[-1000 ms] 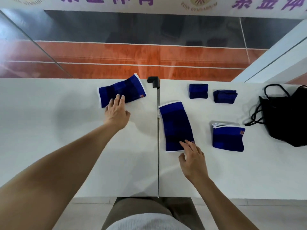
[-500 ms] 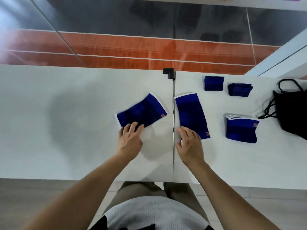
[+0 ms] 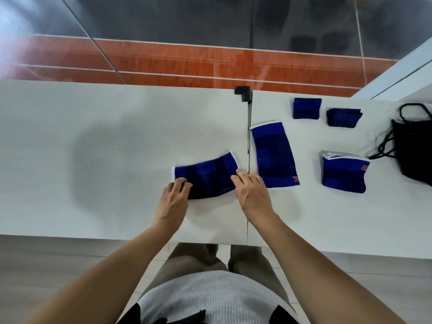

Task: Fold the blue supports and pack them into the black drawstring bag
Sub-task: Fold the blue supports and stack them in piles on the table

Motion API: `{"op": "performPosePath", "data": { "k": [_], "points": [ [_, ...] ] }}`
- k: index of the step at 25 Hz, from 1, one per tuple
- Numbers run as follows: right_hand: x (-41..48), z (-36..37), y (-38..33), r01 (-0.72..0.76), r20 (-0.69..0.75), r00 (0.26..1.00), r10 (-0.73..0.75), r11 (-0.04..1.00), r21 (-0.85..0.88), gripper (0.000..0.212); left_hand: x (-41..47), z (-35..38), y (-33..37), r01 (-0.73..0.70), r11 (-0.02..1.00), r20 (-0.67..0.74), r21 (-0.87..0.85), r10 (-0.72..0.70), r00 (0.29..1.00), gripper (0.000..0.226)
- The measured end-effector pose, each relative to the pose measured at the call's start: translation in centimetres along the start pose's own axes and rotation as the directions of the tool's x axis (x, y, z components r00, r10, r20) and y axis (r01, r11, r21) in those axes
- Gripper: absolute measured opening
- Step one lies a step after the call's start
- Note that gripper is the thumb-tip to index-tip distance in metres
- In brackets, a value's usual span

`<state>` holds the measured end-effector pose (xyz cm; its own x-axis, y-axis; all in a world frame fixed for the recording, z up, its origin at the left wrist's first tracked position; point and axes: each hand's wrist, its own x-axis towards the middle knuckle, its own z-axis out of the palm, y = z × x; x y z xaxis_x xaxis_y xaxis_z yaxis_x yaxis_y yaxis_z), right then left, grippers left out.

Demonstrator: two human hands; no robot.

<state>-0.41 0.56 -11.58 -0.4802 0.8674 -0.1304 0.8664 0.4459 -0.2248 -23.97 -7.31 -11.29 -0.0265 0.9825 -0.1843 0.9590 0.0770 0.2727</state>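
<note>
A flat blue support (image 3: pixel 207 175) with white end trim lies near the table's front, just left of the seam. My left hand (image 3: pixel 173 199) pinches its near left corner. My right hand (image 3: pixel 252 190) rests its fingers on the support's right end. A second unfolded blue support (image 3: pixel 273 155) lies lengthwise right of the seam. A folded stack of blue supports (image 3: pixel 342 175) sits further right. Two small folded blue supports (image 3: pixel 306 108) (image 3: pixel 343 116) lie at the back. The black drawstring bag (image 3: pixel 413 153) sits at the right edge, partly out of view.
The white table (image 3: pixel 93 148) is two tops joined by a seam, with a black bracket (image 3: pixel 243 92) at the far end of the seam. Beyond the far edge is glass over an orange floor. A white ledge runs at the upper right.
My left hand dragged the left support toward the front edge and the seam. My right hand left the second support and moved onto the right end of the first one.
</note>
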Motion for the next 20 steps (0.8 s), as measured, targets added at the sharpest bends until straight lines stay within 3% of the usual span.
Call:
{"op": "performPosePath", "data": {
  "k": [4,7,11,14,17,20],
  "points": [
    [0.3,-1.3,-0.2,0.011,-0.147,0.989,-0.001,0.997,0.070,0.015,0.9,-1.2,-0.1,0.041,0.995,-0.074,-0.091,-0.048,0.996,0.020],
    [0.0,-3.1,-0.2,-0.074,-0.216,0.964,0.156,0.935,0.346,0.012,2.8,-3.4,0.5,0.129,0.949,-0.099,-0.287,-0.163,0.982,0.013],
    [-0.3,-5.0,1.7,-0.223,-0.028,0.925,0.379,0.601,0.768,0.013,6.9,-7.0,3.6,0.226,0.822,-0.101,-0.523,-0.323,0.941,0.008],
    [-0.4,-6.2,3.7,-0.319,0.117,0.838,0.532,0.305,0.897,0.009,10.7,-8.2,5.8,0.358,0.610,0.088,-0.707,-0.427,0.900,0.013],
    [-1.1,-6.9,6.1,-0.384,0.227,0.727,0.648,0.110,0.917,0.011,13.3,-8.1,8.0,0.477,0.434,0.405,-0.764,-0.254,0.878,0.036],
    [-2.1,-7.2,9.1,-0.423,0.279,0.653,0.704,0.033,0.906,0.015,15.5,-7.2,11.2,0.490,0.503,0.480,-0.712,-0.161,0.862,0.043]
  ]
}}
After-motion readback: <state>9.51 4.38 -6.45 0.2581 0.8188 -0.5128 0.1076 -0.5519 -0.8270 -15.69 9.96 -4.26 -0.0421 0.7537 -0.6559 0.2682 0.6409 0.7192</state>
